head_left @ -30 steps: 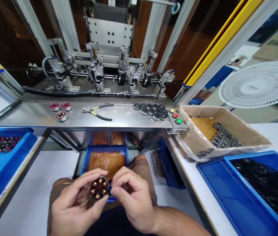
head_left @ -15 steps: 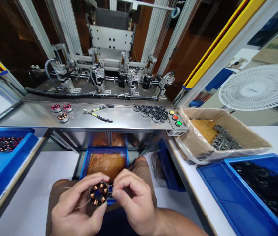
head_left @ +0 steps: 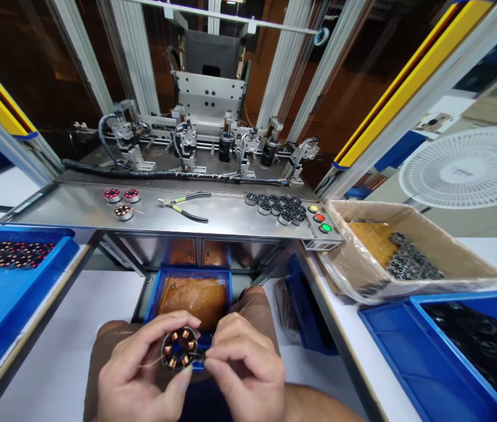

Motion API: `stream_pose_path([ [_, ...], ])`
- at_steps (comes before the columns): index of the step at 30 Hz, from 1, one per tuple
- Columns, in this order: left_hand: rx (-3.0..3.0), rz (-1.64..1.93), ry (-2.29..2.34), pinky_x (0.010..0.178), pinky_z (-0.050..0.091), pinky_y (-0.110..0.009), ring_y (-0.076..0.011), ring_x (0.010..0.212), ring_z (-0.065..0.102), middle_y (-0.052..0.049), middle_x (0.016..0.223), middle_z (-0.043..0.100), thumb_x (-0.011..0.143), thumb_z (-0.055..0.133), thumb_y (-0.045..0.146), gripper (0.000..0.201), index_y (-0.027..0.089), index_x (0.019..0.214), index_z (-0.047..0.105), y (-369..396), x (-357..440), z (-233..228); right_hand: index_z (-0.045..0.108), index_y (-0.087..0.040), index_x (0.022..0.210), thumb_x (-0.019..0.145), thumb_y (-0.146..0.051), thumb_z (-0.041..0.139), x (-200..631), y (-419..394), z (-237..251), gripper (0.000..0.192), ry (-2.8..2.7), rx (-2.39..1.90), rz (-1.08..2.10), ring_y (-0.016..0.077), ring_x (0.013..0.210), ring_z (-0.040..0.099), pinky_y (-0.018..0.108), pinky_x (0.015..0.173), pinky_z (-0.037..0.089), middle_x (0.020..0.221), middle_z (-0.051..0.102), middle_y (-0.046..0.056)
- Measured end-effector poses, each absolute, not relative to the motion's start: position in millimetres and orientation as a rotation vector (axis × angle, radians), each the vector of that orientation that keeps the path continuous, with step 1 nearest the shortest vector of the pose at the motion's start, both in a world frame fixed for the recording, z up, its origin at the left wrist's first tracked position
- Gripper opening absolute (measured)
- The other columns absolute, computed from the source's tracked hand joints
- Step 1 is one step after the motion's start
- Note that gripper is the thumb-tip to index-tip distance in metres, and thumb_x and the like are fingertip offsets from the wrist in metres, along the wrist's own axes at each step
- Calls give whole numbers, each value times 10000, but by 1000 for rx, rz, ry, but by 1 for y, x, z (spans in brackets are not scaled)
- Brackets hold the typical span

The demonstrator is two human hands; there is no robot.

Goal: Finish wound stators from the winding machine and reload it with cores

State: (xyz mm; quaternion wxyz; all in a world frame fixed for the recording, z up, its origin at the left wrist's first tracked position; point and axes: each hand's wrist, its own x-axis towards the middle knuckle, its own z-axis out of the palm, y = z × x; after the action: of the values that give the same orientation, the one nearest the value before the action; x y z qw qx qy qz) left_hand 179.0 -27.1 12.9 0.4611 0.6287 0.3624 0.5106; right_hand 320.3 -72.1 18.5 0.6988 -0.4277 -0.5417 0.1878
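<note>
My left hand (head_left: 143, 366) holds a round wound motor stator (head_left: 164, 349) by its rim, between thumb and fingers. The stator has a black ring and several copper coils around an open centre, which faces up toward me. A thin loose copper wire (head_left: 149, 365) sticks out on its left, past my palm. At the stator's right edge my right hand (head_left: 248, 366) pinches the wire ends with thumb and forefinger. The fingertips hide most of those ends, and a small dark stretch shows between them and the ring.
On the metal ledge (head_left: 77, 205) lie three wound stators (head_left: 123, 211), open cutting pliers (head_left: 187, 211) and several unwound cores (head_left: 277, 206). Push buttons (head_left: 319, 218) are at its right end. A lined carton (head_left: 415, 275) and blue trays (head_left: 389, 346) flank me, with a blue bin (head_left: 154, 296) below.
My view has shifted, so the ledge sits slightly farther right and lower. My right fingertips have drawn the two separate wires together beside the stator. The left hand keeps its hold.
</note>
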Motion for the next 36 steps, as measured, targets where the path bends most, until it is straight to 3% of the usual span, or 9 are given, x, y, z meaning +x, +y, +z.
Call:
stream_pose_path([
  [6,1434,1294,975,753,566,-172,-139,778,710,3,902,763,690,753,142,301,269,963,744,-31,186,25,694,-200,990,918,-216,612,322,-69,19,110,-1321,-829,290,160,608,573,310,570,484,664,645,45],
  [11,1039,949,901,619,565,-203,-168,653,697,-39,782,760,573,873,337,342,212,872,766,-24,185,41,677,-213,1091,881,-342,691,348,-59,34,247,-1467,-828,314,169,728,593,330,662,508,798,644,55],
  [15,893,794,801,627,549,-209,-174,669,696,-34,741,746,539,898,359,383,222,877,781,-24,185,42,705,-198,993,831,-423,735,361,-48,44,278,-1636,-729,392,172,823,627,326,730,530,910,665,83],
  [22,908,675,618,712,550,-250,-191,787,679,-37,845,743,612,871,363,351,268,939,786,-21,182,30,687,-168,800,886,-392,677,360,-41,52,240,-1737,-636,390,152,808,618,310,717,541,923,682,91],
  [27,865,646,638,627,523,-203,-137,669,638,-19,749,716,585,876,422,397,235,922,780,-18,183,37,695,-184,907,904,-256,670,356,-54,43,77,-1672,-716,119,157,795,610,328,704,532,894,713,72],
  [31,955,658,667,709,554,-202,-168,786,701,-41,893,763,609,874,320,378,246,962,763,-16,181,35,694,-171,1021,897,-166,651,343,-63,30,132,-1495,-788,-139,169,746,579,336,643,526,790,705,57],
  [34,1181,853,670,825,552,-203,-187,956,711,-17,1004,774,621,848,122,404,307,968,754,-15,179,27,696,-185,1043,909,-169,630,333,-64,26,150,-1374,-871,-229,161,685,553,328,577,525,748,690,49],
  [36,1254,1005,670,821,563,-206,-181,952,716,-2,1023,776,602,839,64,455,328,962,749,-17,181,23,690,-193,1060,926,-166,602,328,-63,27,163,-1324,-912,-246,149,645,552,307,526,508,737,683,45],
])
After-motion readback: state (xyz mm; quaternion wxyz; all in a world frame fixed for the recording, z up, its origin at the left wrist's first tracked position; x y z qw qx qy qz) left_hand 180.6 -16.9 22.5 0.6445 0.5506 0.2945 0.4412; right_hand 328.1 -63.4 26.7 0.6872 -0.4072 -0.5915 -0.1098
